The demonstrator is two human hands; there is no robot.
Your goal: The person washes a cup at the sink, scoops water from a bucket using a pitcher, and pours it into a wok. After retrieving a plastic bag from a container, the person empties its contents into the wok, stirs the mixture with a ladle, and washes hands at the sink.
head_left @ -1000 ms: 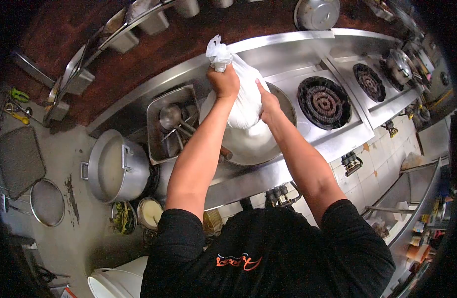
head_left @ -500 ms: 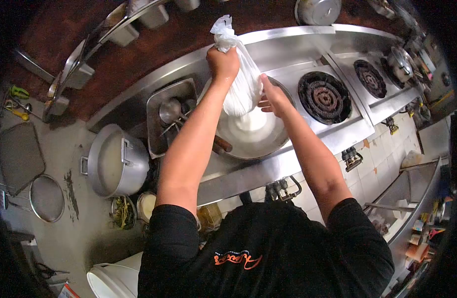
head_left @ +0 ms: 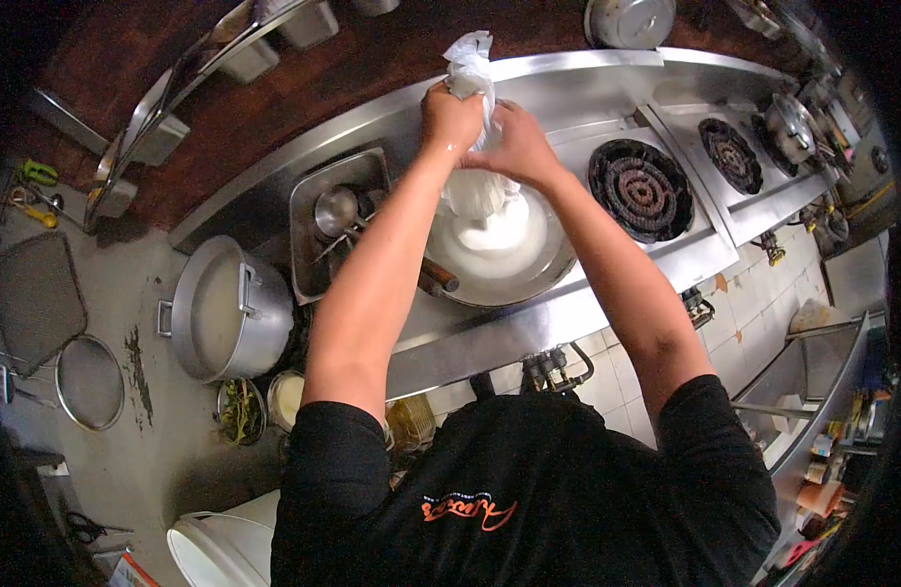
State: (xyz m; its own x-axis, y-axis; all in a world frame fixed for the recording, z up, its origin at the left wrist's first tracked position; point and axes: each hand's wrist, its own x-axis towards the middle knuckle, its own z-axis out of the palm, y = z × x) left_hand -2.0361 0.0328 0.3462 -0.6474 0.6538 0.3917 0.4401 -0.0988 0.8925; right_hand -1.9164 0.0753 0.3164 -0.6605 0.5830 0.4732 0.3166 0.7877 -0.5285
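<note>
Head view — two hands on one cloth

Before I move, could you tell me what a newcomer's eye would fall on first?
The white bag, gripped by both the left hand and right hand above the wide pan of white powder or liquid. Then the dark coiled burner to its right.

Large pot holds pale liquid beside bowl of greens; round strainer lies at far left, black burner at right.
</note>
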